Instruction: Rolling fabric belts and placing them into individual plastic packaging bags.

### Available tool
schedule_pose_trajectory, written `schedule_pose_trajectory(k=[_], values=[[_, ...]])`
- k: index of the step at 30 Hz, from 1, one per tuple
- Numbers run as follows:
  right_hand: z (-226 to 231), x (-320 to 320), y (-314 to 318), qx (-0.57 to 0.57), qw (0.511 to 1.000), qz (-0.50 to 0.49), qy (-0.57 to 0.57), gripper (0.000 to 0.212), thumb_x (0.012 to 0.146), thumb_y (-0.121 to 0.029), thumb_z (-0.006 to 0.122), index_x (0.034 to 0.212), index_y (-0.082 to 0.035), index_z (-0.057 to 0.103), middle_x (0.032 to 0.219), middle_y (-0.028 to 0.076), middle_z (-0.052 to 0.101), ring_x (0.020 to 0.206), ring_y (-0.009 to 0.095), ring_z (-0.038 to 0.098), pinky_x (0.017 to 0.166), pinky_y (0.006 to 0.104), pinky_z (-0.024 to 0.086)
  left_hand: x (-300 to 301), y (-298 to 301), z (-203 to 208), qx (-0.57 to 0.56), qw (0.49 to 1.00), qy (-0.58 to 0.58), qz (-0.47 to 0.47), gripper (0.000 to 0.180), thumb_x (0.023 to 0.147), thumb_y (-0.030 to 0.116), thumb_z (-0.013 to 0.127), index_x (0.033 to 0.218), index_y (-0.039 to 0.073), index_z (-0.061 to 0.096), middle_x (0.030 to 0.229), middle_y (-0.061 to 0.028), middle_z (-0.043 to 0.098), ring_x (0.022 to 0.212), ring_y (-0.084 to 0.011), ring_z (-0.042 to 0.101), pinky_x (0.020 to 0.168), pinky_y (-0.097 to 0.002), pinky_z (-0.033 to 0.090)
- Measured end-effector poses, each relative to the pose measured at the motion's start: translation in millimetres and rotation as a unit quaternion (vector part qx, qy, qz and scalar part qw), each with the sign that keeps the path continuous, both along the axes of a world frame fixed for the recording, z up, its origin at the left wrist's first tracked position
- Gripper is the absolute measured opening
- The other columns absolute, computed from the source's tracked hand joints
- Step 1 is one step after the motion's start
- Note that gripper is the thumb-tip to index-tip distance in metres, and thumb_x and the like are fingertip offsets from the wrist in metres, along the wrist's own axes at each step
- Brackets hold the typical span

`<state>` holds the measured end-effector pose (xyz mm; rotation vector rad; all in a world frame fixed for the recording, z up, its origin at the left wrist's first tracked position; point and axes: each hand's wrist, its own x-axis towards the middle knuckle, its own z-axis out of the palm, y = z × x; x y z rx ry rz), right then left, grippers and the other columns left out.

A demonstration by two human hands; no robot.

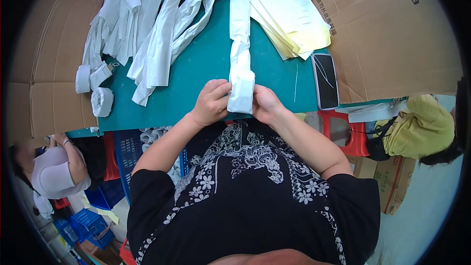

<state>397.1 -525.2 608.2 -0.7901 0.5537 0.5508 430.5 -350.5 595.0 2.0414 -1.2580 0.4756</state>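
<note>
In the head view, at the front edge of a green table (196, 64), between both hands, the rolled end (241, 94) of a long white strip (240, 14), with the rest stretching straight away over the tabletop. On its left side, the left hand (212, 102), fingers curled, pinching with thumb and fingertips. On the opposite side, touching, the right hand (268, 105), inner wrist turned up; fingers mostly hidden behind, so cannot tell for sure whether pinching or merely supporting.

Farther left, a heap of loose white strips (157, 49) and, near the table's left edge, three small white rolls (102, 102). Right of the long strip, a fanned stack of pale yellow sheets (294, 14); nearer, a white thread (296, 83) and a dark-screened phone (324, 86) with a thin cord across it. Brown cardboard on the left (56, 54) and on the right (387, 44). Below the table's edge, a blue crate (128, 152) to the left, a red stool (355, 137) to the right. Toward the margins, a person in a pale lilac top (59, 174) at left, another in a yellow top (417, 127) at right.
</note>
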Motion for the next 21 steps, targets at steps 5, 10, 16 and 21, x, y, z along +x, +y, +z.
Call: schedule_pose_trajectory(k=[5, 10, 16, 21], values=[[-2, 11, -9, 0.208, 0.976, 0.005, -0.056, 0.041, 0.088, -0.010, 0.038, 0.127, 0.003, 0.041, 0.118, 0.014, 0.054, 0.107, 0.025, 0.055, 0.096, 0.0408, 0.042, -3, -3, 16, -0.041, 0.997, 0.015, -0.063, 0.027, 0.060, 0.001, 0.063, 0.086, 0.004, 0.064, 0.093, -0.0064, 0.062, 0.098, -0.0281, 0.057, 0.080, -0.0375, 0.047], [-2, 59, -35, 0.196, 0.974, 0.019, -0.114, 0.042, 0.090, -0.014, 0.042, 0.128, 0.004, 0.037, 0.115, 0.015, 0.055, 0.105, 0.027, 0.055, 0.095, 0.0442, 0.042, -26, 0, 8, -0.034, 0.982, 0.093, -0.161, 0.021, 0.066, 0.001, 0.062, 0.087, 0.003, 0.064, 0.092, -0.0105, 0.064, 0.095, -0.0335, 0.061, 0.083, -0.0401, 0.050], [5, 129, -13, 0.003, 1.000, -0.015, -0.013, 0.030, 0.094, -0.018, 0.048, 0.117, 0.000, 0.044, 0.099, 0.012, 0.060, 0.086, 0.025, 0.060, 0.079, 0.0437, 0.050, -49, 14, 17, -0.057, 0.983, 0.084, -0.151, 0.019, 0.070, 0.002, 0.059, 0.087, 0.003, 0.065, 0.093, -0.0118, 0.065, 0.095, -0.0330, 0.062, 0.085, -0.0420, 0.050], [14, 215, -24, 0.028, 0.996, -0.078, -0.016, 0.026, 0.093, -0.021, 0.049, 0.110, -0.002, 0.056, 0.097, 0.011, 0.062, 0.090, 0.025, 0.060, 0.085, 0.0437, 0.048, -71, 37, 41, -0.093, 0.974, 0.151, -0.139, 0.019, 0.068, 0.001, 0.059, 0.086, 0.001, 0.064, 0.092, -0.0143, 0.064, 0.092, -0.0338, 0.063, 0.088, -0.0430, 0.049]])
